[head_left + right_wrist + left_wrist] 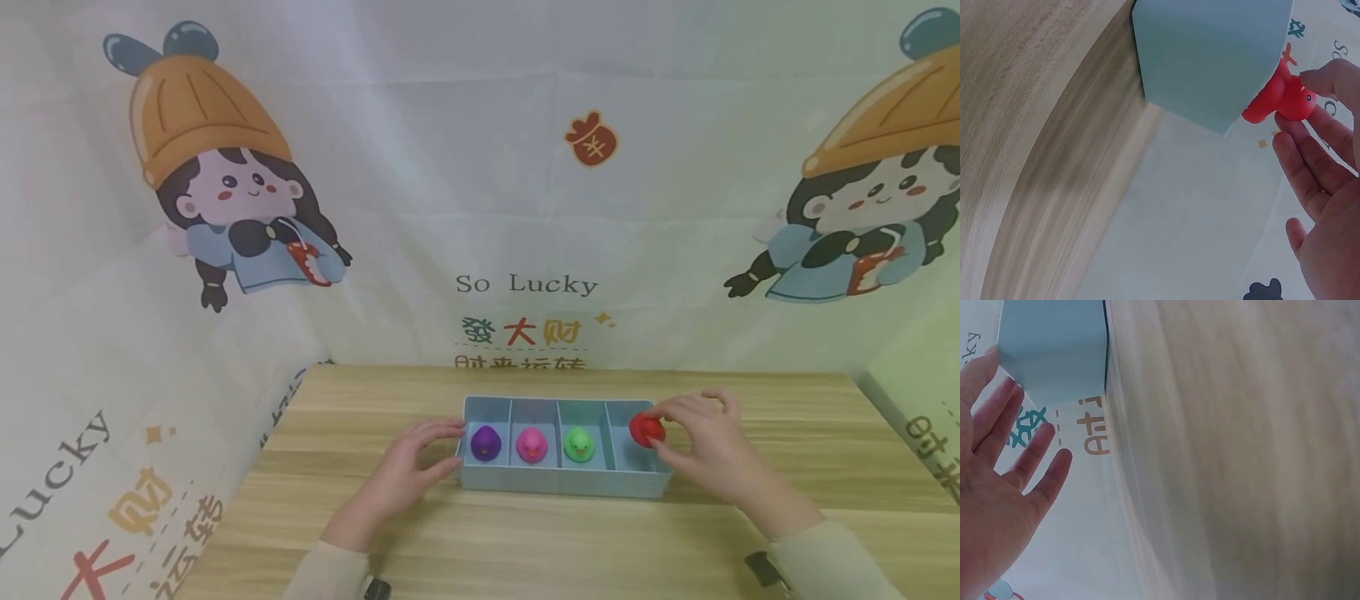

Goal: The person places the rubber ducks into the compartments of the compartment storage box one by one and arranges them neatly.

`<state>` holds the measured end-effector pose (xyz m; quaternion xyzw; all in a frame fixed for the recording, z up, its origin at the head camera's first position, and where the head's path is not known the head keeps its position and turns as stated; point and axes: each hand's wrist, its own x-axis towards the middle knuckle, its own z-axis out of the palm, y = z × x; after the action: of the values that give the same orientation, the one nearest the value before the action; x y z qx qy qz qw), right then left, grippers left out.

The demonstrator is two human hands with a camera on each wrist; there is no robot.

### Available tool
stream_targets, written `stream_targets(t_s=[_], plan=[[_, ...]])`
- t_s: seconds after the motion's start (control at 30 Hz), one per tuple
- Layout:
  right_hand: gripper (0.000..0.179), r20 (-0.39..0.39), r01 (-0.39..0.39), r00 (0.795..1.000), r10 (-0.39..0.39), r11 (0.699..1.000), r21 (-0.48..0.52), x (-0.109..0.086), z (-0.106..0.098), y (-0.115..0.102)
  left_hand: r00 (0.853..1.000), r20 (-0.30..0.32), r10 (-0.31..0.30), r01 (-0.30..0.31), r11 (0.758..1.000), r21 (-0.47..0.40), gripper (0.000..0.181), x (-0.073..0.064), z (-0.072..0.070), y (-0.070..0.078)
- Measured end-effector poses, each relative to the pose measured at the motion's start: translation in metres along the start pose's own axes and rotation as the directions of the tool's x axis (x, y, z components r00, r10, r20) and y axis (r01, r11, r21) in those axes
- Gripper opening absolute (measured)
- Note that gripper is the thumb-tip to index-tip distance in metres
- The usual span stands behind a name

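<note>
A light blue box (562, 481) with compartments in a row stands on the table. My right hand (708, 437) pinches a red toy duck (647, 430) between thumb and fingers at the rightmost compartment; in the right wrist view the red duck (1282, 97) sticks up above the box's rim. My left hand (412, 458) is at the box's left end, fingers extended, thumb and fingertips right at the rim. A purple duck (486, 443), a pink duck (532, 446) and a green duck (579, 445) sit one to a compartment, from left to right.
The wooden table (525, 542) extends around the box. Behind it hangs a pale cloth (420, 167) printed with cartoon figures and lettering, which also covers the left and right sides.
</note>
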<state>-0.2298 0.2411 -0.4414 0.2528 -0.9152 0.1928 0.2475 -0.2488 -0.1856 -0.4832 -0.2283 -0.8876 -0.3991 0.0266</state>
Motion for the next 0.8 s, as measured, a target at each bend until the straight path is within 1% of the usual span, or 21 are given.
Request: stream_targets(t_s=[0.23, 0.4, 0.5, 0.63, 0.8], plan=[[0.035, 0.029, -0.003, 1.000, 0.003, 1.000, 0.005, 0.001, 0.007, 0.000, 1.000, -0.005, 0.015, -0.015, 1.000, 0.011, 0.045, 0.000, -0.001, -0.001], [0.036, 0.036, 0.032, 0.999, -0.032, 0.999, 0.002, 0.000, 0.010, -0.002, 1.000, -0.003, 0.026, -0.026, 1.000, 0.007, 0.044, 0.000, 0.000, -0.001], [0.034, 0.047, 0.048, 0.998, -0.048, 0.999, -0.002, 0.000, 0.012, -0.003, 1.000, 0.000, 0.016, -0.016, 1.000, -0.008, 0.044, 0.000, 0.000, -0.001], [0.032, 0.094, 0.029, 0.995, -0.028, 1.000, -0.004, 0.001, 0.015, -0.003, 1.000, 0.000, 0.007, -0.007, 1.000, -0.024, 0.045, 0.000, 0.000, -0.002], [0.029, 0.148, 0.014, 0.989, -0.012, 1.000, -0.011, 0.003, 0.017, -0.001, 1.000, -0.004, 0.017, -0.017, 1.000, -0.011, 0.044, 0.001, 0.000, -0.003]])
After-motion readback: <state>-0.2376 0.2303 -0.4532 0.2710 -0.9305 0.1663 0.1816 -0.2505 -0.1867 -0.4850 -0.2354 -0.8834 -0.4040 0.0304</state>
